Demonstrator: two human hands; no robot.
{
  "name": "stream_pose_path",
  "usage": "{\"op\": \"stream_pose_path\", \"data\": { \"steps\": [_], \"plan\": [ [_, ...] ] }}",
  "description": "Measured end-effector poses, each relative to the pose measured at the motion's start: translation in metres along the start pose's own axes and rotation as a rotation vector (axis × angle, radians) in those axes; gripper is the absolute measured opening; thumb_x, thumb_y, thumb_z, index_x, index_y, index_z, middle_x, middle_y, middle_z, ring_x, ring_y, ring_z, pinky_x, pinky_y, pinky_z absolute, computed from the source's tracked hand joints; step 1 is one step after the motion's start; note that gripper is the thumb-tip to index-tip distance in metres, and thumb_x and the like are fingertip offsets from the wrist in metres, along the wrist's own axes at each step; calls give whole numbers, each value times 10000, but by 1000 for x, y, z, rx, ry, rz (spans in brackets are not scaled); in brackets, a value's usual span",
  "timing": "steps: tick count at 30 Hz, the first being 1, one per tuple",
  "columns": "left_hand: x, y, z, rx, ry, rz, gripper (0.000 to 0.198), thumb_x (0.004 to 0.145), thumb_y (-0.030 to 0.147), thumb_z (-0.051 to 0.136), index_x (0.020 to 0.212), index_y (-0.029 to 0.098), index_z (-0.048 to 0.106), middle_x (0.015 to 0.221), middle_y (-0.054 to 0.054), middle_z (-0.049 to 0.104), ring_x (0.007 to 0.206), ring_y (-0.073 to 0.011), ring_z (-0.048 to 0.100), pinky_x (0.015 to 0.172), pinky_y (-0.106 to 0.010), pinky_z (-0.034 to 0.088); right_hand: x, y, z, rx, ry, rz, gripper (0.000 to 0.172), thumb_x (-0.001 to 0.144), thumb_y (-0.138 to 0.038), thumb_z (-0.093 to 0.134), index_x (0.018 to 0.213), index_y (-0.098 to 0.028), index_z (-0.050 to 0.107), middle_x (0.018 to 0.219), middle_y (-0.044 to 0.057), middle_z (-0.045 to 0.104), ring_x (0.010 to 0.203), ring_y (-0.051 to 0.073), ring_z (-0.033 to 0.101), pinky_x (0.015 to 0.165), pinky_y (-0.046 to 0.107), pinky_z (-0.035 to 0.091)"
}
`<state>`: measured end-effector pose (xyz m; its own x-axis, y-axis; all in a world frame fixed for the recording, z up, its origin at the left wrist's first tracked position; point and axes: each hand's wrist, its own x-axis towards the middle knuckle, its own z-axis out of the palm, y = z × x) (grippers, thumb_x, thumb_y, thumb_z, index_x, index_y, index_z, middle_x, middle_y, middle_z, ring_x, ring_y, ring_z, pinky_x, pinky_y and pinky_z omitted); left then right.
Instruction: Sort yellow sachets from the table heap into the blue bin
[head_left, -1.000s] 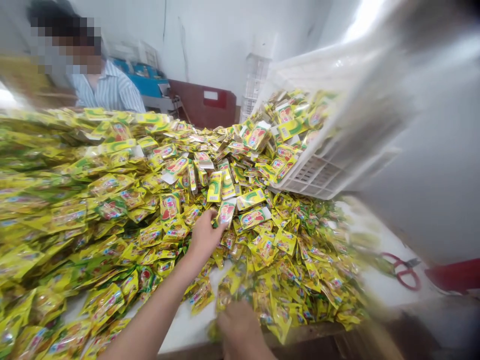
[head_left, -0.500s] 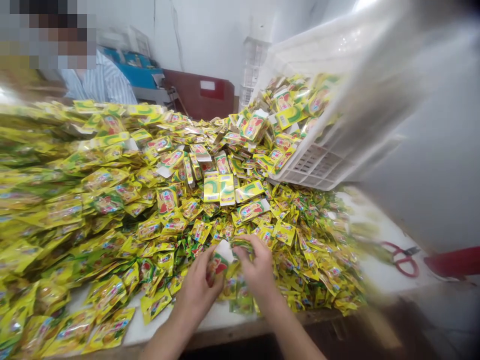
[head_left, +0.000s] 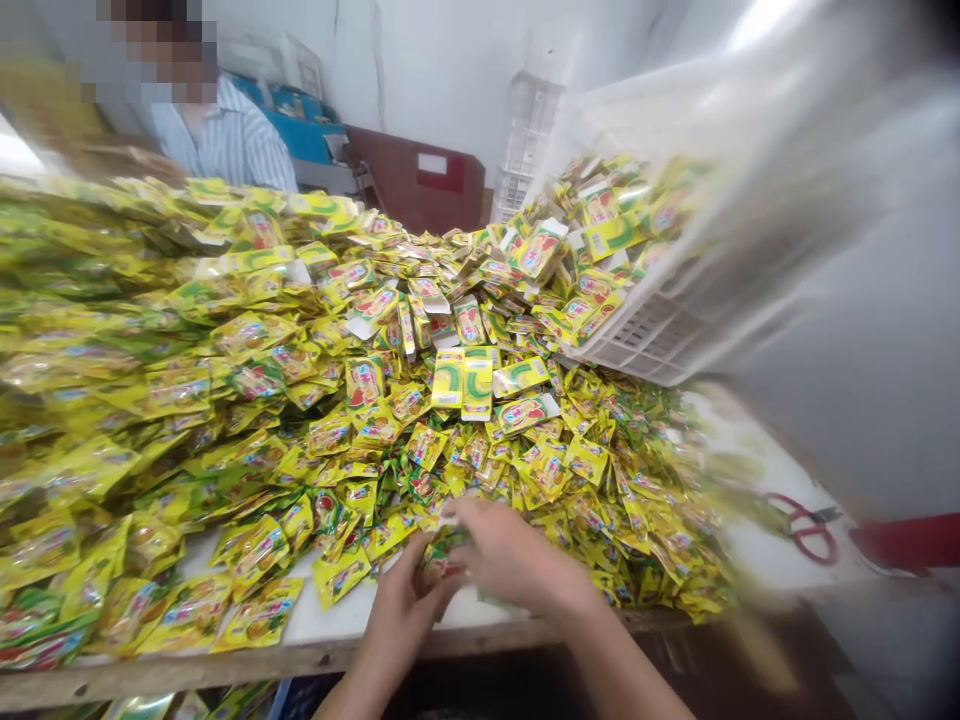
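Observation:
A huge heap of small yellow-green sachets (head_left: 315, 380) covers a white table (head_left: 330, 620). My left hand (head_left: 401, 605) and my right hand (head_left: 510, 555) meet at the near edge of the heap, both closed on the same yellow sachet (head_left: 439, 555), which shows a red spot. My right hand partly covers it. A white plastic crate (head_left: 675, 300) lies tipped on its side at the right, with sachets spilling out of it onto the heap.
A person in a striped shirt (head_left: 225, 140) sits across the table at the far left. Red-handled scissors (head_left: 806, 525) lie on the table at the right, beside a red object (head_left: 911, 540). White crates (head_left: 529, 140) are stacked by the back wall.
My left hand took a sachet from the heap and drew it back to the table's near edge. My right hand came up and joined it on the sachet.

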<state>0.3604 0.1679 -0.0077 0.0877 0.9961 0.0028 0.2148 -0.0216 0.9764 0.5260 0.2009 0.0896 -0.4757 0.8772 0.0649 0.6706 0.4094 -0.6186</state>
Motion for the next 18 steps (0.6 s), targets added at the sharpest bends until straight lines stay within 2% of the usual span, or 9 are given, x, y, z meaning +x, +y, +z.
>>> {"op": "stream_pose_path", "data": {
  "steps": [2, 5, 7, 9, 13, 18],
  "plan": [
    [-3, 1, -9, -168, -113, -49, 309, 811, 366, 657, 1071, 198, 650, 994, -54, 702, 967, -260, 635, 841, -328, 499, 1, 2, 7, 43, 66, 6, 279, 826, -166, 641, 1094, -242, 631, 898, 14, 643, 848, 175, 577, 728, 253, 416],
    [-7, 2, -20, -253, -170, -42, 292, 823, 345, 661, 1078, 202, 664, 1026, -50, 705, 1004, -256, 626, 886, -327, 481, 3, 6, 25, -17, 89, -94, 23, 819, -211, 697, 810, -224, 713, 971, 33, 632, 970, 197, 535, 822, 290, 413],
    [-8, 1, -24, -225, -150, -26, 338, 806, 328, 686, 1124, 217, 660, 1046, -47, 710, 1033, -259, 615, 917, -331, 467, 1, 9, 33, -65, 33, -178, 94, 828, -246, 703, 741, -224, 732, 1102, 42, 608, 1087, 216, 483, 918, 330, 387],
    [-8, -2, -25, -203, -144, -19, 388, 792, 318, 700, 1167, 229, 653, 1079, -48, 712, 1047, -261, 614, 937, -335, 458, -3, 8, 37, -72, -42, -213, 102, 863, -269, 669, 804, -242, 748, 1160, 42, 589, 1132, 211, 458, 965, 345, 368],
    [-7, -9, -23, -203, -143, -34, 363, 774, 310, 702, 1124, 218, 685, 1127, -58, 711, 1053, -275, 626, 951, -355, 463, -11, 1, 36, -72, -64, -161, 197, 807, -437, 710, 842, -247, 744, 1038, 52, 613, 1070, 230, 458, 916, 348, 389],
    [-5, -5, -20, -162, -35, -84, 338, 718, 288, 709, 1044, 197, 718, 955, -43, 751, 977, -283, 646, 901, -369, 495, -5, 3, 44, -101, -43, -114, 243, 731, -471, 770, 787, -237, 733, 953, 42, 623, 1005, 237, 467, 861, 344, 388]
  ]
}}
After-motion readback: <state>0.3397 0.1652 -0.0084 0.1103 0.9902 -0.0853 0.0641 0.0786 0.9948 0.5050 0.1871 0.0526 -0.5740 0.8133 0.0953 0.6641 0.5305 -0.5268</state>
